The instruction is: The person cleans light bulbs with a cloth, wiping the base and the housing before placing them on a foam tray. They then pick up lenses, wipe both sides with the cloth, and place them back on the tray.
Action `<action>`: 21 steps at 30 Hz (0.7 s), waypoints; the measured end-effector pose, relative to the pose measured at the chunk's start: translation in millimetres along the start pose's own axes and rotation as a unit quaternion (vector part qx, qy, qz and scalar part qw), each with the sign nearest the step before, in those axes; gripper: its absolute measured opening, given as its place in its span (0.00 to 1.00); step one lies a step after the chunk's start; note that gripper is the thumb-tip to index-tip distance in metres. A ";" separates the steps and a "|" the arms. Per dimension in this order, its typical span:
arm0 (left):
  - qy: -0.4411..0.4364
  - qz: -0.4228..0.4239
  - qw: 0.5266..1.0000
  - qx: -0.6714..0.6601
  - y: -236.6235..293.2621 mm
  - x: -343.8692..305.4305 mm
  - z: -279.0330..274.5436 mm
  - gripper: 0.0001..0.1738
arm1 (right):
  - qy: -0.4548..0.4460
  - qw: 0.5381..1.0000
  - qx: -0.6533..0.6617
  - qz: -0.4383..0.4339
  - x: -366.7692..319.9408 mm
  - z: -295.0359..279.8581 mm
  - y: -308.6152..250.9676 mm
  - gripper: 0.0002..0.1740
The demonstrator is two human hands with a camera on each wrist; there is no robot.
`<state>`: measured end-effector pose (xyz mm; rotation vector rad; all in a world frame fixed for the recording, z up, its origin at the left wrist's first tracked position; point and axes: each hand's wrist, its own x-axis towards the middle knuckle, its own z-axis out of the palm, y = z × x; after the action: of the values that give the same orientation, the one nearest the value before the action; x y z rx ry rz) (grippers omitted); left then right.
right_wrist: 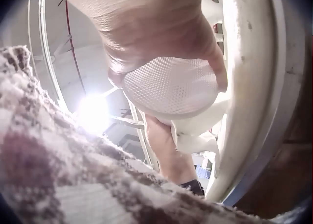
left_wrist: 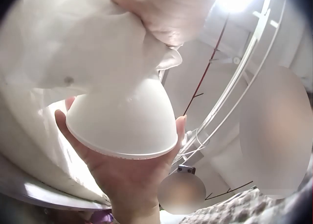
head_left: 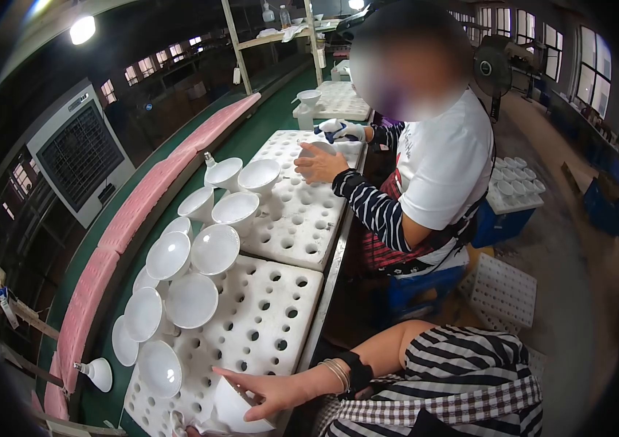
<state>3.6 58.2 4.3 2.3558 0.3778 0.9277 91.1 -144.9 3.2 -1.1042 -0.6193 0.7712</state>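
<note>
White and cone-shaped, a lamp lies between the hands, its long axis running from the right hand, whose fingers and thumb grip its wide rim, to a white cloth beside the left hand, its fingers hidden.

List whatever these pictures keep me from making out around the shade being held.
- Left hand fingertips: behind the white cloth in the left wrist view; the head view's bottom edge cuts off most of the hand.
- Narrow end of the held white shade: under the cloth in the left wrist view.
- Face of the other person: blurred out in the head view.
</note>
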 end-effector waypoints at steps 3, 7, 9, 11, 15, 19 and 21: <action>0.025 -0.118 0.988 -0.095 28.2 16.7 -4.7 0.19 | 0.036 0.941 -0.282 -0.183 -2.2 -1.0 0.2 0.76; 0.054 -0.215 0.954 -0.201 51.5 23.1 1.0 0.18 | 0.047 0.884 -0.363 -0.290 -5.4 -5.0 -5.2 0.69; 0.063 -0.189 0.953 -0.229 52.3 20.4 3.7 0.19 | 0.048 0.882 -0.362 -0.298 -5.7 -10.2 -2.1 0.72; 0.041 -0.202 0.954 -0.218 45.7 23.0 4.4 0.18 | 0.045 0.879 -0.362 -0.309 -3.2 -15.8 -0.6 0.76; 0.023 -0.076 0.975 -0.206 55.5 18.2 5.8 0.17 | 0.032 0.959 -0.210 -0.186 -5.0 -18.8 -6.1 0.73; 0.007 0.237 0.971 0.031 59.6 21.8 0.6 0.17 | 0.027 0.998 0.016 -0.048 -4.4 -15.0 -3.5 0.67; 0.026 0.328 0.941 0.079 67.3 27.0 5.6 0.16 | 0.035 0.998 0.021 -0.043 -4.1 -13.3 -4.8 0.65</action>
<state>30.3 14.5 55.9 2.6565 -0.3628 1.2906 100.0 -156.6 3.0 -1.0542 -0.5856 0.6666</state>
